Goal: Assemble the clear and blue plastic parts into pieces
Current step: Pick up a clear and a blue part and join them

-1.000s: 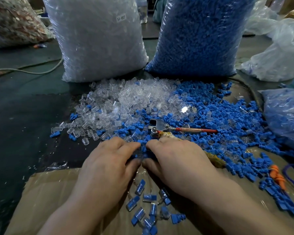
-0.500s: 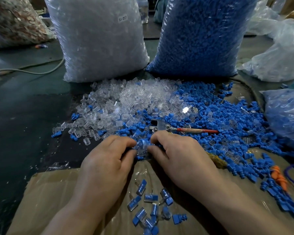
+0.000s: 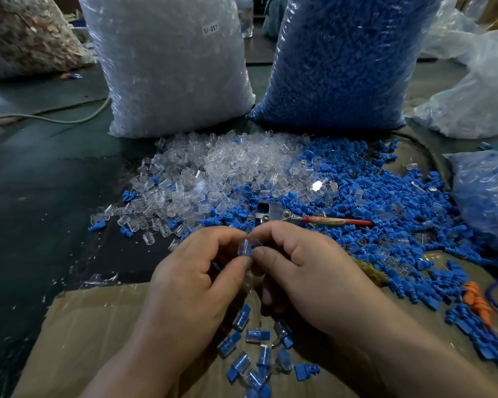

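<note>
My left hand (image 3: 197,271) and my right hand (image 3: 305,265) meet above the near edge of the parts heap. Between their fingertips they pinch one small clear part with blue inside (image 3: 246,247). Behind the hands lies a pile of loose clear parts (image 3: 213,170), with a spread of loose blue parts (image 3: 385,196) to its right. Several joined clear-and-blue pieces (image 3: 256,354) lie on the brown cardboard (image 3: 98,334) below my wrists.
A big bag of clear parts (image 3: 170,67) and a big bag of blue parts (image 3: 342,58) stand at the back. A red-handled metal tool (image 3: 305,218) lies in the blue parts. A bag of blue pieces (image 3: 486,196) sits right; orange plugs (image 3: 477,303) lie near it.
Both hands have lifted from the heap's near edge and drawn toward me. They now hold a clear part up between their fingertips.
</note>
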A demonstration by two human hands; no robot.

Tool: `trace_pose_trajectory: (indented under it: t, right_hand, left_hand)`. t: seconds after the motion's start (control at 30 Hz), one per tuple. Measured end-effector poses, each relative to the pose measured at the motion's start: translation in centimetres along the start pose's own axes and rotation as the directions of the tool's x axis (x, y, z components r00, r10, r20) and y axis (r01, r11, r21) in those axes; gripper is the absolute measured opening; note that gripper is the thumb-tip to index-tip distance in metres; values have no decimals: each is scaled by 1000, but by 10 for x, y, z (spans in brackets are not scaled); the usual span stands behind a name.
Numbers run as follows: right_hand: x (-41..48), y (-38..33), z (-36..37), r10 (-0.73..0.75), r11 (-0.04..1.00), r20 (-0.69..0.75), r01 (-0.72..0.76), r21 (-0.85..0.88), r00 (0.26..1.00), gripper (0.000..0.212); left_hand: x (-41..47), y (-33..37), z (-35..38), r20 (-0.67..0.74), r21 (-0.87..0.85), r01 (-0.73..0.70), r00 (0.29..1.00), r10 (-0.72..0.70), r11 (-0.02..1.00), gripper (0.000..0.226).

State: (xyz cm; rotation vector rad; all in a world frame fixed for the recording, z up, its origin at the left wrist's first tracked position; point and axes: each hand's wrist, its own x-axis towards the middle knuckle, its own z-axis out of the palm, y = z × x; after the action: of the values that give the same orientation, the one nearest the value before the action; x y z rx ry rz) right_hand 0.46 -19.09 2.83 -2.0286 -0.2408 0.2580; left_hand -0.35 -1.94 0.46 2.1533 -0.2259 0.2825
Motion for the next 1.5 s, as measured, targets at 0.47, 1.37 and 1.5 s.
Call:
trace_pose_trajectory:
  t: [0.47,1.37,1.5]
  right_hand:
    - [4,9,2,34,996,-128,-23,84,991,17]
    - [-15,-3,-1,-228,973,-144,222,-56,963,9]
    - [-14,-4,-1,-238,969,-157,223,-111,959,6]
  left_hand:
    - [2,-3,-2,58,-458,287,954,-294,841,33]
    - [2,2,-6,340,-715,432,902,-266,550,25]
    - [1,-2,-6,333,-723,421,907,-258,547,32]
